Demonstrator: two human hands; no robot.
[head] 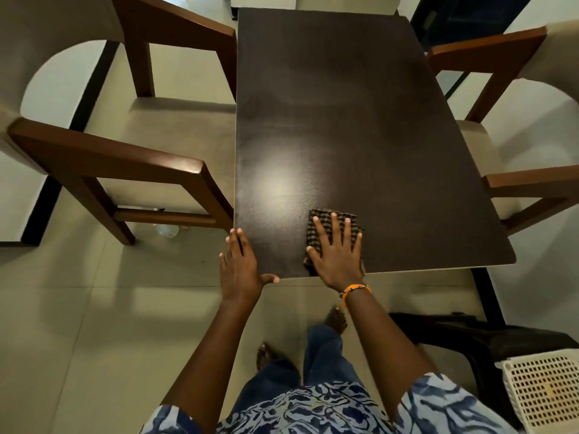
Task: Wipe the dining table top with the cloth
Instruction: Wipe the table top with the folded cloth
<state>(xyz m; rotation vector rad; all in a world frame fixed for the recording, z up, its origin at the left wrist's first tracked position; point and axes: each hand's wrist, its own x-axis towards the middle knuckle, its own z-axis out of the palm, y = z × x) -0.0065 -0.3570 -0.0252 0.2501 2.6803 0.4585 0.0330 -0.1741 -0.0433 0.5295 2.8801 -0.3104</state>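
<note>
Wiping: a person stands at the near short end of a dark dining table (344, 120), seen from above.
Right hand: the right hand (338, 255) lies flat with fingers spread, pressing a folded checked cloth (329, 220) onto the table top.
Cloth position: it sits near the table's near edge, toward the near left corner, its near end close to the lip.
Left hand: the left hand (239, 264) is spread and relaxed, holding nothing, resting at the near left corner with the thumb along the near edge.
Risk at the edge: a pull toward the body would likely drag the cloth off the lip, since only flat pressure holds it.
Risk of missed area: the far end seems a long reach from this spot.
Open room: the table top ahead and to the right carries nothing.
Side limits: a wooden chair (125, 145) stands close against the left edge, and another chair (517, 158) close on the right, so wide strokes could knock an armrest.
</note>
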